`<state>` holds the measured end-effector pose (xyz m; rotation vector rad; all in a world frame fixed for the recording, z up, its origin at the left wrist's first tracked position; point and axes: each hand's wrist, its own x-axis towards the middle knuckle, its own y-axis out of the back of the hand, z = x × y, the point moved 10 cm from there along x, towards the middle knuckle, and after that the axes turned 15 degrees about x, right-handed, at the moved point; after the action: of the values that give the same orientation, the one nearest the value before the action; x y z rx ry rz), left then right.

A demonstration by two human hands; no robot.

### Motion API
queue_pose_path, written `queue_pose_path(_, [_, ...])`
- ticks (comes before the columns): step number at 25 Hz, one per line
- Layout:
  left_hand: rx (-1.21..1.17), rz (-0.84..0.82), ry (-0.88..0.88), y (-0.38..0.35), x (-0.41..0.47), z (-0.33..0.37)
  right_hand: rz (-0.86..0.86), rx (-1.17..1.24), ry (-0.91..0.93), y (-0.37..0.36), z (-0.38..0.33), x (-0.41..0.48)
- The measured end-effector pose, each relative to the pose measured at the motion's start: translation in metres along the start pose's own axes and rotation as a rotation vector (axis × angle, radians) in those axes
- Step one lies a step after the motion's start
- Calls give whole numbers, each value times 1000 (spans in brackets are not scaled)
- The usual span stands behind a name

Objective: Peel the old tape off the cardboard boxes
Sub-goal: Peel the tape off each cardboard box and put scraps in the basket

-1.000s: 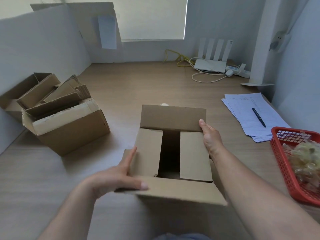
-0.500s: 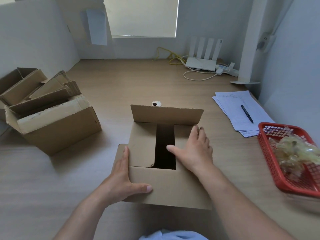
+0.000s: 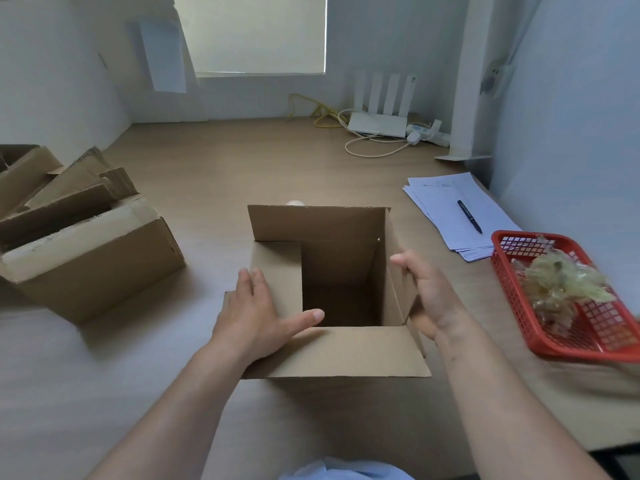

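Observation:
An open brown cardboard box (image 3: 339, 355) stands upright on the wooden desk in front of me. My left hand (image 3: 258, 317) lies flat on its left inner flap, fingers straight and thumb stretched toward the opening. My right hand (image 3: 427, 296) holds the raised right flap, thumb on its inner face and fingers curled behind it. No tape shows on the box's visible faces. A red basket (image 3: 512, 268) at the right holds a crumpled wad of peeled tape (image 3: 561, 282).
More cardboard boxes (image 3: 86, 251) are piled at the left. Sheets of paper (image 3: 450, 202) with a pen (image 3: 469, 215) lie at the right, behind the basket. A router (image 3: 377, 124) and cables sit at the back by the wall.
My right hand left the right inner flap's top and now holds that flap upright, so the box's inside shows. My left hand moved from the near flap's corner onto the left inner flap.

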<state>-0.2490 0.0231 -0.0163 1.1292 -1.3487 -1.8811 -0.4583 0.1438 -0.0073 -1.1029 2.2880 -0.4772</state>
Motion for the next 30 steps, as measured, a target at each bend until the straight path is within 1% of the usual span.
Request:
queue_pose_path(3, [146,-5,57,-2,12,12,90,222,-23,20,1,-3])
queue_pose_path(5, [166,-4,104,-5,17,12,110,253,-8,28,-1,-3])
queue_pose_path(8, [144,31,132,-1,18,9,92,242,-10,28,0,-1])
queue_pose_path(10, [-7,49,113,3,15,3,92,246,-18,30,0,1])
queue_pose_path(11, [-141,46,98,7,16,-3,93,247,-19,32,0,2])
queue_pose_path(14, [-664,-51,67,11,8,-19,66,217,-14,34,-1,4])
queue_pose_path(15, [-786,-82,69,12,8,-23,43,200,-14,30,-1,5])
queue_pose_path(17, [-891,-130,57,10,7,-32,-22,141,-16,22,-2,6])
queue_pose_path(19, [-1047,-107,45,8,3,-38,-87,39,-13,12,-4,7])
queue_pose_path(22, [-1134,-99,-1,7,-1,-41,-89,-76,-19,11,-4,8])
queue_pose_path(24, [-1143,-124,-64,7,-2,-35,-51,-65,-28,15,-3,10])
queue_pose_path(27, [-1179,-146,-104,10,0,-32,24,-20,-55,28,0,19])
queue_pose_path(29, [-1224,-175,-67,5,3,-36,87,-44,-124,40,9,25])
queue_pose_path(30, [-1244,-206,-22,-1,5,-38,116,-74,-167,47,15,26])
